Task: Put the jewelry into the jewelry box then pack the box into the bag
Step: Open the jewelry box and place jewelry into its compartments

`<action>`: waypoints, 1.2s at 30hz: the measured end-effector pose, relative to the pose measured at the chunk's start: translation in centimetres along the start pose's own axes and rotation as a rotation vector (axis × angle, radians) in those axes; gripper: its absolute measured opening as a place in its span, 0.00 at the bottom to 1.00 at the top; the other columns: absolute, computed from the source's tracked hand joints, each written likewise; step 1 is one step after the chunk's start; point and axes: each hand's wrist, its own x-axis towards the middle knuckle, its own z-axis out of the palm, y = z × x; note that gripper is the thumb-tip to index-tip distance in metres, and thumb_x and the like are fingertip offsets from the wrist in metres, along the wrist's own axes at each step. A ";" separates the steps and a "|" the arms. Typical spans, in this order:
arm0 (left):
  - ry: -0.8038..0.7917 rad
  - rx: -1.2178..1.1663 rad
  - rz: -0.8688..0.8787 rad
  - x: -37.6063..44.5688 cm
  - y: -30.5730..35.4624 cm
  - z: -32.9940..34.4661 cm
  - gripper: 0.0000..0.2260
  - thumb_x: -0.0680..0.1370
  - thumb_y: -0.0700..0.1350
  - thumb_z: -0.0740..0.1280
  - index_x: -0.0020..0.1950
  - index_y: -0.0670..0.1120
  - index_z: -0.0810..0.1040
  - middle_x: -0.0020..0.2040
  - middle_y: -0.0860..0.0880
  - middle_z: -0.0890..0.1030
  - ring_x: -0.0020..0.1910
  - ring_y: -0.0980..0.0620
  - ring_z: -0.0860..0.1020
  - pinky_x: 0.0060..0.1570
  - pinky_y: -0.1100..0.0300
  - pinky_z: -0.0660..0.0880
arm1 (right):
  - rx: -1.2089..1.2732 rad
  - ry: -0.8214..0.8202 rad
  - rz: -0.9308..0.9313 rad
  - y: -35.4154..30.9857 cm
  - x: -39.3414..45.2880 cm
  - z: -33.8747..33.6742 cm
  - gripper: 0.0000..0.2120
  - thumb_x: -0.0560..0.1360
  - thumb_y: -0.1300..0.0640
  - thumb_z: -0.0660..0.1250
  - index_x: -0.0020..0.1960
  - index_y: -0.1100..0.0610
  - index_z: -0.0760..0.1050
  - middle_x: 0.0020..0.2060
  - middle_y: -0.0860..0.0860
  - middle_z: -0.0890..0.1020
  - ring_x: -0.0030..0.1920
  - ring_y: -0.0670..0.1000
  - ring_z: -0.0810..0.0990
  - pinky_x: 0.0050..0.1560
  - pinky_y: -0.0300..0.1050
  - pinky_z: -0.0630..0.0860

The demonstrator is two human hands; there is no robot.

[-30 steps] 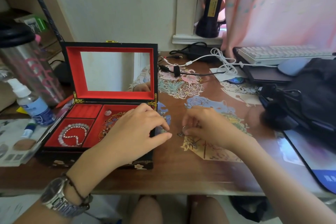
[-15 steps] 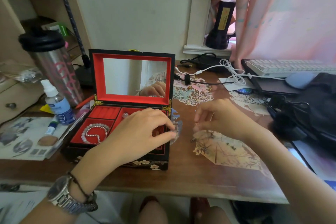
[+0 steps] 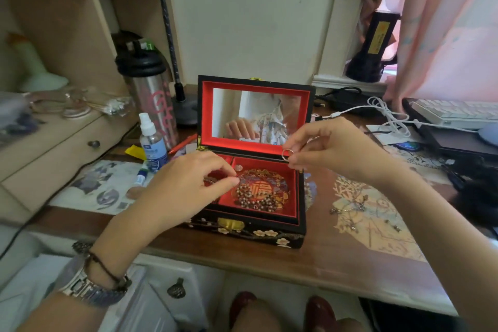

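- Jewelry box [image 3: 250, 226], black lacquer with painted blossoms and a brass clasp, sits open at frame centre, its red lining and lid mirror [image 3: 256, 116] facing me.
- My right hand [image 3: 331, 148] pinches a thin metal ring [image 3: 287, 154] between thumb and forefinger, right of centre, above the box's back right corner.
- My left hand [image 3: 186, 186] hovers over the left compartments, fingers loosely curled; I cannot tell whether it holds anything.
- A beaded bracelet [image 3: 256, 198] lies in the large compartment.
- Risk, I judge: the smooth ring could slip from so light a pinch and roll off the desk [image 3: 269, 259].
- Fine chains [image 3: 350, 210] remain loose at lower right.
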 end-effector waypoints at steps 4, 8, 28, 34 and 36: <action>0.018 -0.001 -0.053 -1.1 -1.6 -0.9 0.12 0.73 0.60 0.62 0.48 0.57 0.81 0.47 0.61 0.79 0.49 0.63 0.75 0.49 0.55 0.75 | 0.086 -0.072 0.004 -0.6 1.3 2.0 0.10 0.68 0.63 0.75 0.45 0.50 0.82 0.40 0.42 0.85 0.36 0.42 0.85 0.36 0.26 0.75; 0.014 0.032 -0.079 -1.6 -2.9 -1.1 0.12 0.73 0.61 0.61 0.49 0.57 0.80 0.48 0.61 0.79 0.51 0.62 0.74 0.52 0.56 0.74 | 0.143 -0.169 0.003 -0.6 2.6 3.8 0.10 0.69 0.65 0.74 0.47 0.54 0.82 0.40 0.48 0.86 0.39 0.46 0.86 0.40 0.29 0.78; -0.095 0.225 -0.069 -0.5 -4.9 0.6 0.27 0.74 0.68 0.52 0.69 0.60 0.67 0.69 0.57 0.67 0.69 0.57 0.59 0.67 0.54 0.56 | -0.156 -0.023 -0.078 -0.1 7.3 9.4 0.06 0.71 0.54 0.73 0.48 0.51 0.83 0.38 0.43 0.82 0.35 0.34 0.78 0.37 0.26 0.73; -0.089 0.211 -0.057 -0.3 -5.2 0.7 0.26 0.74 0.68 0.52 0.69 0.60 0.67 0.68 0.58 0.68 0.68 0.57 0.61 0.66 0.55 0.57 | -0.184 0.024 -0.078 0.0 7.3 10.0 0.06 0.71 0.53 0.73 0.47 0.51 0.84 0.37 0.37 0.79 0.37 0.30 0.76 0.38 0.26 0.72; -0.093 0.199 -0.058 -0.2 -5.3 0.8 0.26 0.74 0.68 0.52 0.69 0.60 0.67 0.67 0.58 0.68 0.67 0.57 0.61 0.66 0.55 0.57 | -0.178 0.043 -0.083 0.1 7.3 10.2 0.07 0.70 0.54 0.74 0.48 0.52 0.84 0.39 0.42 0.83 0.35 0.34 0.77 0.38 0.26 0.72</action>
